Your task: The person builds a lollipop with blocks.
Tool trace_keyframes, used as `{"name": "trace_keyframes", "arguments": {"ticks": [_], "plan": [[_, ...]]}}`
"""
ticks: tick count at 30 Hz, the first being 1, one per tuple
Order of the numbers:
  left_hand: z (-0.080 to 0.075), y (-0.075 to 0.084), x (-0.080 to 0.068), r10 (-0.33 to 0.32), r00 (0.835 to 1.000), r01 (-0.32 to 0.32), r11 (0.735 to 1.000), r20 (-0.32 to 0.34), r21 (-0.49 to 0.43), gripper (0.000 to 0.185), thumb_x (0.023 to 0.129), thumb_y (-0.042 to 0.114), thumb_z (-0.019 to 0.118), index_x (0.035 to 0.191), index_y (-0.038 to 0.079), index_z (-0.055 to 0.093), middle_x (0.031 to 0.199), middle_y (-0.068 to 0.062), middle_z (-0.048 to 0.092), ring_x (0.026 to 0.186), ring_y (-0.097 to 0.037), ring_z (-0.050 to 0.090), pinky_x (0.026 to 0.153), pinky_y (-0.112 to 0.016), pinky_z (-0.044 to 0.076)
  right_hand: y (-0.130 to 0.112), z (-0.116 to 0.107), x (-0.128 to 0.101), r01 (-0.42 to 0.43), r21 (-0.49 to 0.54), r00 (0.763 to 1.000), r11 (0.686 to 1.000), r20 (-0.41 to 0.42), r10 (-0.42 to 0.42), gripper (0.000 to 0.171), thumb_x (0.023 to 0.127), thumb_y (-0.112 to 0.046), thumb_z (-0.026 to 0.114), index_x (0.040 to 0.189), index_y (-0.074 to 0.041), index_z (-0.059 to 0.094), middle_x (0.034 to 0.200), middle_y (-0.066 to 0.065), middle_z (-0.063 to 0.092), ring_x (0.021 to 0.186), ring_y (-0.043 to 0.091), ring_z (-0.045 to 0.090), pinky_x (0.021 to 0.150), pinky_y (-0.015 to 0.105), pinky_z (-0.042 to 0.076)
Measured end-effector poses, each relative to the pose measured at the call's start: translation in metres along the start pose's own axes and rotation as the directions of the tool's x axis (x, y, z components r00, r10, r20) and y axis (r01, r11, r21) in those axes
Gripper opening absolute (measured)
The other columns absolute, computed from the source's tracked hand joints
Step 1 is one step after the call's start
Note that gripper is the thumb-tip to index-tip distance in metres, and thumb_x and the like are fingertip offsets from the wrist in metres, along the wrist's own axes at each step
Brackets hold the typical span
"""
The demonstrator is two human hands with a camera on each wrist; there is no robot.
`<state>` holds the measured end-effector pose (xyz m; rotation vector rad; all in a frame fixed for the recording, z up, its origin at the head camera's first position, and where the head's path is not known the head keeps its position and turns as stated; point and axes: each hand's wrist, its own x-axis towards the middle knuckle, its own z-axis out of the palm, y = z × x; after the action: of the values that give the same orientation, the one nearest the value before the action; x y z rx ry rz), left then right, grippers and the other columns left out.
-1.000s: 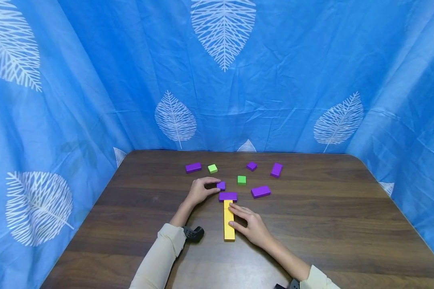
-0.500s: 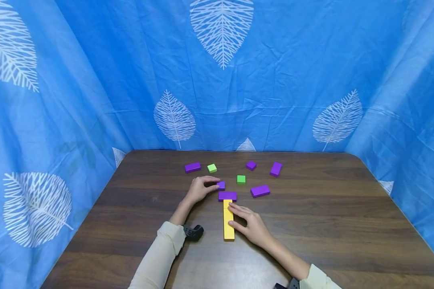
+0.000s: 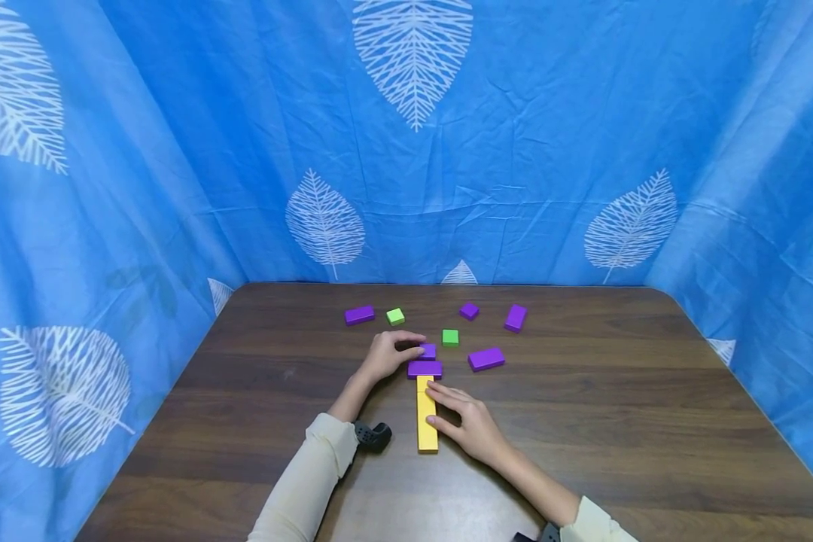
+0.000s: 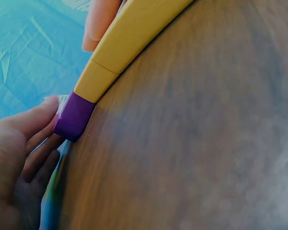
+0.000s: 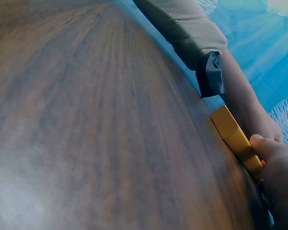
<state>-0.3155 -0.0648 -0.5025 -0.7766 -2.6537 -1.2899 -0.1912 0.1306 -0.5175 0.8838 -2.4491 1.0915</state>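
Observation:
In the head view, my left hand (image 3: 388,355) pinches a small purple block (image 3: 430,351) between thumb and fingertips. Just nearer to me lies a longer purple block (image 3: 424,369), crosswise at the far end of a yellow strip (image 3: 427,425). The strip has a seam near its far end, so it is made of more than one block. My right hand (image 3: 476,427) touches the strip's right side with thumb and extended fingertips. In the left wrist view, the long purple block (image 4: 76,115) hides what the left fingers (image 4: 42,163) pinch.
Behind the hands lie a long purple block (image 3: 360,315), a light green cube (image 3: 396,316), a green cube (image 3: 450,337) and a small purple block (image 3: 470,311). More long purple blocks (image 3: 486,359) lie at the right. A blue leaf-patterned cloth (image 3: 515,150) surrounds the wooden table (image 3: 616,421).
My left hand has slid the small purple block to the right, behind the crosswise purple block. The right hand has kept its place at the yellow strip.

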Motion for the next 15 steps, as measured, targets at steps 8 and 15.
{"name": "trace_keyframes", "arguments": {"ticks": [8, 15], "plan": [[-0.0013, -0.0022, 0.0027, 0.016, 1.0, -0.015, 0.999, -0.018, 0.034, 0.021, 0.083, 0.022, 0.07, 0.101, 0.012, 0.073, 0.097, 0.0, 0.07, 0.098, -0.015, 0.062, 0.089, -0.032, 0.047, -0.001, -0.0003, 0.0022, -0.002, 0.001, 1.0, 1.0, -0.003, 0.002, 0.043, 0.084, -0.027, 0.068, 0.121, -0.006, 0.061, 0.129, 0.004, 0.054, 0.116, 0.025, 0.052, 0.094, 0.042, 0.043], [0.0018, -0.0013, 0.0045, 0.023, 1.0, -0.023, 0.999, 0.007, 0.039, 0.021, 0.083, 0.023, 0.07, 0.101, 0.013, 0.073, 0.097, 0.0, 0.07, 0.096, -0.014, 0.063, 0.087, -0.031, 0.047, -0.0007, -0.0004, 0.0036, 0.004, -0.008, 1.0, 1.0, -0.004, -0.004, 0.043, 0.084, -0.025, 0.068, 0.121, -0.005, 0.061, 0.129, 0.005, 0.055, 0.115, 0.025, 0.052, 0.094, 0.041, 0.043]]}}
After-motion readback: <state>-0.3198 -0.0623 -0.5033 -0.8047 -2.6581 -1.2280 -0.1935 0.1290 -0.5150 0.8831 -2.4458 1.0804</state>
